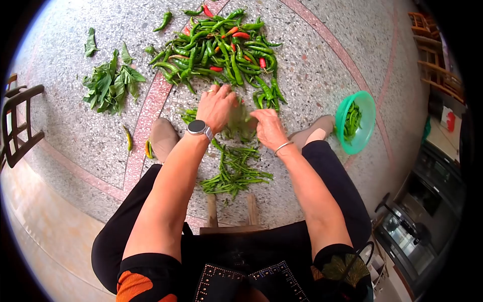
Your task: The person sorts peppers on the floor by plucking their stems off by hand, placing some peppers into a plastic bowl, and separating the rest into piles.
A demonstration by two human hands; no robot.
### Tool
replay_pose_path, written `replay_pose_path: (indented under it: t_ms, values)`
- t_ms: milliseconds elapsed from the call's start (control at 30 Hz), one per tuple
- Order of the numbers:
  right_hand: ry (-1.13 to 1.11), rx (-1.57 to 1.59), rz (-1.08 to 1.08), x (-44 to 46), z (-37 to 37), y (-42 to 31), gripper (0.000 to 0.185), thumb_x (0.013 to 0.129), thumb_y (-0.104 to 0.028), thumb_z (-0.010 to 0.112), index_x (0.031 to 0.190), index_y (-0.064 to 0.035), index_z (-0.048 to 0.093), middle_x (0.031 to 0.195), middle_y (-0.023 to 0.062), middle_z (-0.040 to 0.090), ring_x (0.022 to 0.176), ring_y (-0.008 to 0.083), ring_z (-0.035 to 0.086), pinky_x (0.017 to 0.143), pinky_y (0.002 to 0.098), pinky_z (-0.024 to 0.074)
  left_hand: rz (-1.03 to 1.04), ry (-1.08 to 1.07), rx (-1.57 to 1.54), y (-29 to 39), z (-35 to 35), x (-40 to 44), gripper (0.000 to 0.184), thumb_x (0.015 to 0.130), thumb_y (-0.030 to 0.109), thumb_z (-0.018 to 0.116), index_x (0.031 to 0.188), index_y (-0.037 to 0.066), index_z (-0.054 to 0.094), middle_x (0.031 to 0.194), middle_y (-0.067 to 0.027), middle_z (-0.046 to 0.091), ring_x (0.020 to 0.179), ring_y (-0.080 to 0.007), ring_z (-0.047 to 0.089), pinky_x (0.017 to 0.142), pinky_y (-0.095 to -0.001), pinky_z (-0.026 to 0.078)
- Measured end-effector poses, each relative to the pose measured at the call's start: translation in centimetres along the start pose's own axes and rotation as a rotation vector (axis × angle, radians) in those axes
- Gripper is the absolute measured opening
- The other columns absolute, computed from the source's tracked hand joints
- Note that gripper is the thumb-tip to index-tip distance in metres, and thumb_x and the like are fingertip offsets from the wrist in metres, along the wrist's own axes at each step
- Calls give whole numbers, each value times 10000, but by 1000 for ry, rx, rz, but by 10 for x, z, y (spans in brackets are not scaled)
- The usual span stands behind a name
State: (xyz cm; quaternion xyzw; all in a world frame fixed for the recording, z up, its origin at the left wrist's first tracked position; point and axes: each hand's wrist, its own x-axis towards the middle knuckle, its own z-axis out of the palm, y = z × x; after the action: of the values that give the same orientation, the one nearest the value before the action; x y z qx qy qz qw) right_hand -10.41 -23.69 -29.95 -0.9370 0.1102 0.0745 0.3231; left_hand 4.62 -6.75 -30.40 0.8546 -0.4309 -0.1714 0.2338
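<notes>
My left hand [217, 106], with a watch at the wrist, is over the floor at the near edge of a big heap of green and red peppers [211, 50]. Its fingers are bent, and what they hold is hidden. Just to the right, my right hand [270, 128] has thumb and forefinger pressed together at something green and blurred that I cannot make out. Below and between the hands lies a pile of thin green stems or small peppers [234, 171]. A translucent green bowl [370, 123] with green peppers in it stands at the right.
Green leaves [113, 85] lie in a pile at the left. Loose peppers [129, 138] are beside my left shoe [163, 138]. A dark chair [22, 121] stands at the far left, wooden furniture [440, 65] at the upper right. A wooden stool's edge [234, 229] shows below.
</notes>
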Motion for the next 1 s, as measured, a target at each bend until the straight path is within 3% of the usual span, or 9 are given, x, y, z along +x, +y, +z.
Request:
replay_pose_path:
  t_ms: [100,233,333,533,633,733,767,900,1000]
  values:
    - [-43,5,40,-2,-3,-10,330,768,51,523,1064,-23,648,1073,159,650,1056,359,559,928,431,470,-6,35,-18,-3,3,2,362,666,74,733,980,107,556,1044,-80,550,973,-316,536,826,-401,454]
    - [-22,32,76,-4,3,-5,329,766,46,535,1065,-31,648,1071,159,641,1044,366,552,930,434,468,147,-14,72,-14,-9,-4,249,769,71,625,1005,103,552,1038,-91,558,980,-308,544,825,-408,449]
    - [-49,23,86,-6,1,-8,325,758,43,546,1058,-30,651,1076,157,637,1044,368,547,935,438,466,111,44,43,-10,-9,-4,188,800,78,584,986,95,561,1021,-94,558,984,-306,550,816,-412,445]
    - [49,-40,38,-11,8,-4,326,746,60,516,1022,-34,663,1017,159,649,961,373,562,846,425,476,38,-25,62,-12,-5,-5,185,784,57,607,968,79,611,978,-107,564,974,-320,562,819,-420,446]
    - [73,-69,185,-7,5,-12,225,809,-25,556,1004,-33,668,1049,147,654,1025,362,562,878,454,468,-7,58,-121,-26,-9,-1,133,782,144,667,891,75,636,914,-123,595,924,-331,588,772,-433,473]
    - [115,91,209,8,6,-28,181,847,-84,577,998,-28,658,1014,159,664,962,370,584,844,459,464,21,175,-194,-40,-37,3,130,773,83,657,901,63,664,881,-136,592,872,-354,583,758,-449,482]
    - [93,145,238,14,14,-33,195,865,-138,597,1016,-22,639,985,171,669,917,373,601,846,460,465,36,152,-171,-51,-46,4,164,778,54,644,939,67,677,884,-136,591,864,-358,582,762,-454,485]
    - [-15,-30,326,27,25,-79,577,792,-301,733,1261,-101,465,1204,172,573,1118,358,538,932,526,388,90,-122,18,-75,-124,-3,133,882,92,590,974,89,686,888,-115,590,835,-311,606,719,-419,503]
    - [-106,-87,333,21,37,-78,558,772,-278,742,1238,-119,481,1201,159,544,1132,360,535,922,528,397,31,-254,178,-94,-177,-23,126,912,131,568,981,73,656,918,-118,599,859,-296,621,747,-414,505]
